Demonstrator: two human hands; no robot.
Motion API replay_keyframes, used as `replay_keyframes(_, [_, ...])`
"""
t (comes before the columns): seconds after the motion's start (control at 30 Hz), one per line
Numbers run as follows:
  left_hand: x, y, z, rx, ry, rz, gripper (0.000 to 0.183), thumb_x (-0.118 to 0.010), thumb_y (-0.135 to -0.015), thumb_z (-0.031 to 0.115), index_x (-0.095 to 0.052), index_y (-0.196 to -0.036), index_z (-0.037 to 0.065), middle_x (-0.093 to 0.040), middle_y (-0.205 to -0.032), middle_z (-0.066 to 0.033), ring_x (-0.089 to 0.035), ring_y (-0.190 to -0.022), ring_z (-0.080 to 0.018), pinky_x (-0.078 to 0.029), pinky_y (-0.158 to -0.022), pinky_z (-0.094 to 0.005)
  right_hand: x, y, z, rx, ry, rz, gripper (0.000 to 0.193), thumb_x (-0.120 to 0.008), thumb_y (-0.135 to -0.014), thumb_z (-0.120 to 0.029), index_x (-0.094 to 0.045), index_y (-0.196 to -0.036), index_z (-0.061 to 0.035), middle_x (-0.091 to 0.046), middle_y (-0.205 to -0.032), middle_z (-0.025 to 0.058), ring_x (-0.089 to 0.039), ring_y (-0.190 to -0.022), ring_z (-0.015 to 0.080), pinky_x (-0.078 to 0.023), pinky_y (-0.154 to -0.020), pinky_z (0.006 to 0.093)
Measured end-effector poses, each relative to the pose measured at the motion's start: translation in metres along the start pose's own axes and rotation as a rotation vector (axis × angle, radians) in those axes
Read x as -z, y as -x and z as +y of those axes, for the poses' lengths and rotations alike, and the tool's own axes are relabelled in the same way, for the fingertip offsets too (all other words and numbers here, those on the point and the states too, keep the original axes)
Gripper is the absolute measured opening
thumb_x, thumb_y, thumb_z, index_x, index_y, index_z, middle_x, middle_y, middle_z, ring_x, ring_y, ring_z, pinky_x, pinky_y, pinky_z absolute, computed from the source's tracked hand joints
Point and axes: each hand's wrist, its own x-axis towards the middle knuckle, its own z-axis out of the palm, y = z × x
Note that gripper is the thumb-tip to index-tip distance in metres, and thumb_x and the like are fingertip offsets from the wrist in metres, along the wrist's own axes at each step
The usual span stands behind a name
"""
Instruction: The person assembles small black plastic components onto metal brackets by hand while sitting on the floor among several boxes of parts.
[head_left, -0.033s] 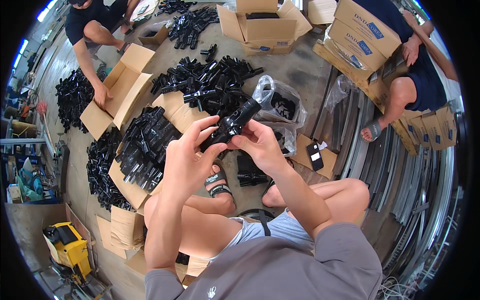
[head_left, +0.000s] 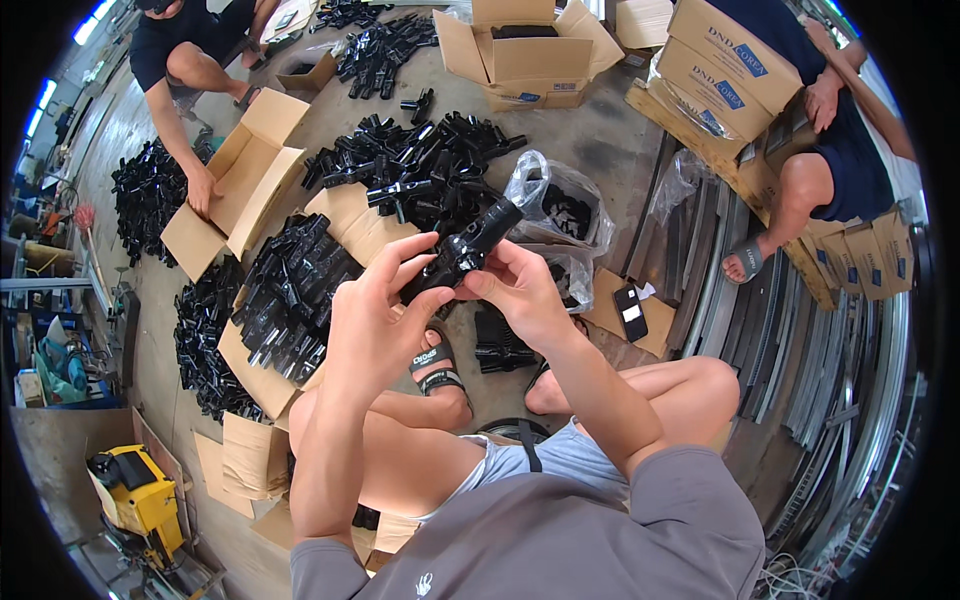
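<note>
Both my hands hold one glossy black tube-shaped fitting [head_left: 484,232] up in front of me, tilted with its cylindrical end toward the upper right. The fingers and thumb of my left hand [head_left: 385,285] pinch its lower left end. My right hand [head_left: 512,290] grips its middle from the right, thumb near a joint in the part. Beyond my hands lies a heap of similar black fittings [head_left: 400,160]. Stacked rows of them [head_left: 295,290] rest on cardboard to my left, and a few more [head_left: 500,340] lie on the floor near my feet.
An open carton [head_left: 535,75] stands ahead. At far left a person reaches into another carton [head_left: 250,180]; at right a person sits by stacked boxes [head_left: 725,65]. Plastic bags [head_left: 565,205] hold small black parts. A phone [head_left: 630,313] lies on cardboard beside long metal bars [head_left: 760,330].
</note>
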Motion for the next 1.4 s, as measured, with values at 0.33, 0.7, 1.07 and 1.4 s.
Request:
replay_keyframes(0.33, [-0.006, 0.002, 0.014, 0.019, -0.067, 0.018, 0.042, -0.079, -0.089, 0.003, -0.06, -0.126, 0.003, -0.077, -0.114, -0.0201, -0.075, -0.086, -0.0193, -0.058, -0.07, -0.0286, 0.005, 0.003, 0.008, 0.013, -0.097, -0.006, 0.034, -0.068, -0.1, -0.002, -0.059, -0.133, 0.0041, -0.068, -0.124, 0.0104, -0.067, -0.113, 0.0186, -0.06, -0.1, 0.0357])
replay_keyframes(0.7, [-0.015, 0.003, -0.008, -0.186, -0.147, 0.069, 0.03, -0.081, -0.089, 0.009, -0.066, -0.115, 0.005, -0.075, -0.121, -0.0156, -0.079, -0.092, -0.0255, -0.06, -0.062, -0.0295, 0.002, 0.005, 0.011, 0.008, -0.141, 0.03, 0.032, -0.067, -0.101, -0.003, -0.06, -0.131, 0.0043, -0.068, -0.123, 0.0107, -0.068, -0.112, 0.0189, -0.06, -0.099, 0.0365])
replay_keyframes(1.07, [-0.022, -0.001, -0.008, 0.319, 0.434, -0.062, 0.038, -0.069, -0.097, -0.004, -0.056, -0.132, -0.006, -0.072, -0.121, -0.0182, -0.07, -0.111, -0.0178, -0.059, -0.097, -0.0306, 0.004, 0.0, 0.001, -0.023, 0.045, 0.165, 0.027, -0.072, -0.101, -0.017, -0.068, -0.117, 0.0035, -0.073, -0.103, 0.0086, -0.072, -0.089, 0.0142, -0.062, -0.076, 0.0287])
replay_keyframes(1.4, [-0.012, -0.004, -0.021, 0.485, 1.087, 0.077, 0.034, -0.062, -0.104, 0.01, -0.057, -0.134, -0.007, -0.07, -0.125, -0.0224, -0.072, -0.114, -0.0282, -0.062, -0.098, -0.0382, 0.199, -0.041, 0.068, -0.227, 1.085, 0.633, 0.029, -0.067, -0.095, -0.03, -0.077, -0.102, -0.0028, -0.077, -0.093, 0.02, -0.075, -0.09, 0.0368, -0.057, -0.084, 0.044])
